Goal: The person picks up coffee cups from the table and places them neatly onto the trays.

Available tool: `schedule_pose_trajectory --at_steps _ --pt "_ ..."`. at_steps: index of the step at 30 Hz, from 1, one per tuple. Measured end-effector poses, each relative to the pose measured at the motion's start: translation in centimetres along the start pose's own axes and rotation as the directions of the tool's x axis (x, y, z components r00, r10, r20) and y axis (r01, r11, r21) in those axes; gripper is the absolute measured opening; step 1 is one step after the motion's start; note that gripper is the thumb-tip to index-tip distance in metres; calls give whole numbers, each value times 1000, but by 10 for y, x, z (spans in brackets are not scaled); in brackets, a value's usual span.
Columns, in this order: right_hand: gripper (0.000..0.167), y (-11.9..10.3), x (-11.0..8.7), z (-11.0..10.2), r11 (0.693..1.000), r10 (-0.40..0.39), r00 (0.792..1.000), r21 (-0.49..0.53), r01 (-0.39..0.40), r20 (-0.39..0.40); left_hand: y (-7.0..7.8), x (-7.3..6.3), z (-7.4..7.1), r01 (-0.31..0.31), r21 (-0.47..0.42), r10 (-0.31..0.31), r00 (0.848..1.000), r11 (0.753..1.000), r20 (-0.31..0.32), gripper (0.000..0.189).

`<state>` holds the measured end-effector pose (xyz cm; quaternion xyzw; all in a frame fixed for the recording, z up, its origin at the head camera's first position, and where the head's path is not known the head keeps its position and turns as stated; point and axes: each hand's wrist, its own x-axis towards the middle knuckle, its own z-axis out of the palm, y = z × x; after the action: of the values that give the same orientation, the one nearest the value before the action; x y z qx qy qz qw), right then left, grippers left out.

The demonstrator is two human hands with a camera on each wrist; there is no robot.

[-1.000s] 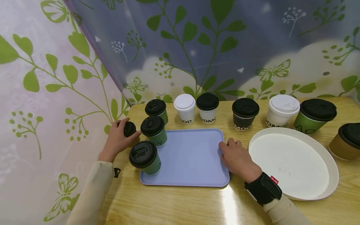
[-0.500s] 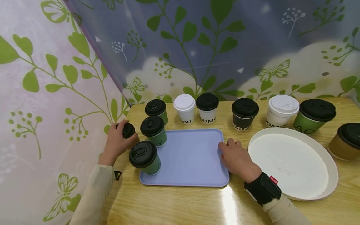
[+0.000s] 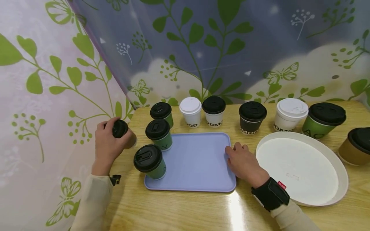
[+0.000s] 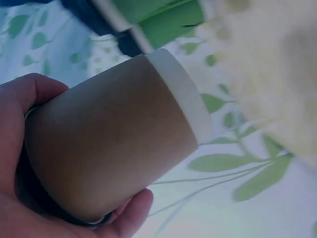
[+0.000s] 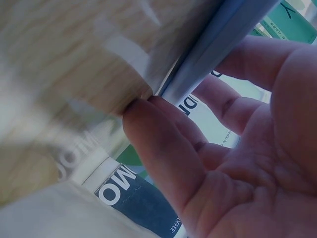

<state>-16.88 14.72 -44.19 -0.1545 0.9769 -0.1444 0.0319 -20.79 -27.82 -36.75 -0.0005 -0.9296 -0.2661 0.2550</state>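
Note:
In the head view my left hand grips a brown paper coffee cup by its black-lidded end, left of the tray. The cup is tilted, and its pale base band shows in the left wrist view. My right hand holds the right rim of a lavender tray, fingers bent at the edge; in the right wrist view the fingertips meet that rim. Two green cups with black lids, one nearer and one behind it, stand along the tray's left side.
Behind the tray stand another green cup, a white-lidded cup and a black-lidded white cup. A round white tray lies to the right, with several more lidded cups around it. Patterned cloth walls border the table's left and back.
My left hand has moved left, away from the green cups, carrying the brown cup, which now tilts more. The right hand and lavender tray have stayed in place.

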Motion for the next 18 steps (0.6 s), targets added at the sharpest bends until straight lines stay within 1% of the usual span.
schedule_pose_trajectory --at_steps 4,9,11,14,18 --pt "24 0 0 0 1000 2 1000 3 -2 7 17 -4 -15 3 -4 -3 999 1000 -51 55" --pt "25 -1 1 1 1000 6 1000 -2 -6 15 37 -10 -30 1 1 -1 994 1000 -106 54" --pt "25 -1 1 1 1000 7 1000 -2 -7 16 44 -13 -35 -9 -3 8 992 1000 -129 54" --pt "25 -1 0 1 1000 7 1000 -5 -7 14 57 -18 -43 -37 -18 34 986 999 -161 53" --pt "24 -1 0 1 1000 8 1000 -3 -8 11 76 -25 -53 -98 -34 90 977 995 -196 52"
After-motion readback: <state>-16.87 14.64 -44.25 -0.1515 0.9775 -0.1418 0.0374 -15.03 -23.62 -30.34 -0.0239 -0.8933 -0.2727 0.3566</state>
